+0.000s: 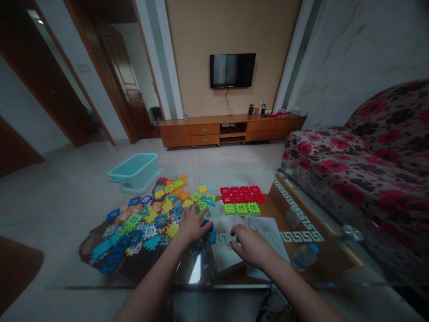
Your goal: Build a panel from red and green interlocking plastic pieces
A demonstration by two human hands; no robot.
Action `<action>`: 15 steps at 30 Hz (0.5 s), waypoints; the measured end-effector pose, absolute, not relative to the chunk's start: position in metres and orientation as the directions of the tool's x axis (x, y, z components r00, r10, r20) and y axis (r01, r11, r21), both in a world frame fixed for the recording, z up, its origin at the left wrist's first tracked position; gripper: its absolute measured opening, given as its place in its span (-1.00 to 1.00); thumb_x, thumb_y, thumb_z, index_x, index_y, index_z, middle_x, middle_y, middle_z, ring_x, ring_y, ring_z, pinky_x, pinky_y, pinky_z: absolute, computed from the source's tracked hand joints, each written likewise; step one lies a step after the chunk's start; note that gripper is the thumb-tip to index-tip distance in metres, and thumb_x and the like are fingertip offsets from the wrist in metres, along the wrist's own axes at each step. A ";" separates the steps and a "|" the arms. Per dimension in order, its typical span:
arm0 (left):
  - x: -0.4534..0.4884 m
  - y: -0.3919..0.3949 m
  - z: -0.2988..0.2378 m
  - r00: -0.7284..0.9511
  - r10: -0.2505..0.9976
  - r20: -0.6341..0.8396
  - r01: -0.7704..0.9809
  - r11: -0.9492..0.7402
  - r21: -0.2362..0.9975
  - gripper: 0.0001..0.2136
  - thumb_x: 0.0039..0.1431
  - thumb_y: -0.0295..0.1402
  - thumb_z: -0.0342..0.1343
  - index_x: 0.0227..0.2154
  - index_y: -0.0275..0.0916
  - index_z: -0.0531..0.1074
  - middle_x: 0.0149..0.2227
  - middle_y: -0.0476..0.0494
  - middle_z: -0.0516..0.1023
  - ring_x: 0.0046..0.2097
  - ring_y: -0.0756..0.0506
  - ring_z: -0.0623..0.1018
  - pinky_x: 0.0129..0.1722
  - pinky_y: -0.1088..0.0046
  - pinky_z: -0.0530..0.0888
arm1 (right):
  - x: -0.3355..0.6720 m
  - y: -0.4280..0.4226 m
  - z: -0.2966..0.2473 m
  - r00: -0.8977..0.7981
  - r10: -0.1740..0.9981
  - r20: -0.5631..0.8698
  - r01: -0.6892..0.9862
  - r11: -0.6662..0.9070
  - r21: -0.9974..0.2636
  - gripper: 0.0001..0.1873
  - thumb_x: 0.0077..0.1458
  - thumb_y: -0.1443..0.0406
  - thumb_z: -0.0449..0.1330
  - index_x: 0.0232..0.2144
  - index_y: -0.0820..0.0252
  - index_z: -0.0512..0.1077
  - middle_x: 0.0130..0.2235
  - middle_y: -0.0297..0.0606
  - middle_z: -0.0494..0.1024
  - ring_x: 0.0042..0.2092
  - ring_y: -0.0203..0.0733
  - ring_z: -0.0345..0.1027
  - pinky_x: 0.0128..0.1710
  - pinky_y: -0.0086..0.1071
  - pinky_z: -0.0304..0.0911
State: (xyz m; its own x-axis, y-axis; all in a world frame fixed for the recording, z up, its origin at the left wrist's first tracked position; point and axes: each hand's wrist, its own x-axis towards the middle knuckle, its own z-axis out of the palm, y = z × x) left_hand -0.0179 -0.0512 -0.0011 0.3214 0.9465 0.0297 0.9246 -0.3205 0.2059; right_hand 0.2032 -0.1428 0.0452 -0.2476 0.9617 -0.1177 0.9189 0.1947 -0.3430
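My left hand (193,224) reaches over the right edge of a colourful heap of notched plastic building tiles (150,218). Its fingers are spread, and a dark blue tile (211,235) lies by the thumb; whether they touch I cannot tell. My right hand (250,243) hovers over white paper sheets (228,223), thumb and forefinger apart and nothing visible between them. Beyond the hands, red tiles (236,195) lie side by side in rows. Nearer to me is a row of three lime-green tiles (241,209).
The glass table carries a water bottle with a blue cap (305,256) right of my right arm. A turquoise plastic tub (136,172) stands beyond the heap. A flowered sofa (345,152) is on the right; a low wooden cabinet (204,130) stands under the television (232,70).
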 end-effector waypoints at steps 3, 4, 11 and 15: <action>-0.009 -0.048 -0.005 0.285 0.958 0.018 0.941 -0.283 0.186 -0.44 0.15 0.14 -0.01 0.20 0.16 0.30 0.33 -0.18 0.15 0.35 -0.37 0.09 0.27 -0.05 0.02 | 0.203 -0.144 0.047 -0.253 0.958 -0.133 0.918 0.195 -0.345 -0.72 0.19 0.25 0.05 -0.11 0.23 0.46 -0.10 -0.05 0.55 -0.06 0.03 0.45 -0.13 -0.28 0.22; -0.006 -0.047 -0.006 0.275 0.961 0.024 0.945 -0.275 0.177 -0.44 0.15 0.15 -0.02 0.20 0.17 0.30 0.34 -0.17 0.13 0.36 -0.38 0.06 0.27 -0.05 0.00 | 0.203 -0.144 0.047 -0.253 0.958 -0.134 0.919 0.195 -0.343 -0.71 0.19 0.25 0.05 -0.12 0.23 0.46 -0.10 -0.05 0.55 -0.06 0.04 0.45 -0.13 -0.27 0.22; 0.001 -0.045 -0.010 0.194 0.980 -0.033 0.974 -0.188 0.129 -0.42 0.15 0.15 -0.06 0.23 0.18 0.26 0.35 -0.16 0.14 0.36 -0.45 0.07 0.26 -0.09 -0.03 | 0.204 -0.145 0.044 -0.273 0.953 -0.128 0.905 0.209 -0.371 -0.71 0.17 0.24 0.08 -0.11 0.22 0.46 -0.11 -0.06 0.55 -0.06 0.02 0.45 -0.11 -0.28 0.22; -0.003 -0.046 -0.011 0.200 0.979 -0.044 0.973 -0.193 0.124 -0.42 0.16 0.16 -0.09 0.24 0.19 0.23 0.35 -0.19 0.15 0.35 -0.44 0.08 0.26 -0.10 -0.02 | 0.203 -0.145 0.044 -0.271 0.953 -0.137 0.908 0.206 -0.366 -0.73 0.17 0.24 0.08 -0.14 0.21 0.46 -0.12 -0.06 0.55 -0.07 0.00 0.44 -0.13 -0.30 0.22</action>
State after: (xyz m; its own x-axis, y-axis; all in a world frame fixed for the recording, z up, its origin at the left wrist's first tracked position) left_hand -0.0030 -0.0460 -0.0109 0.2002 0.9788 -0.0439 0.9733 -0.1935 0.1236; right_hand 0.2031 -0.1452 0.0435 -0.2709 0.9529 -0.1366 0.9078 0.2057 -0.3656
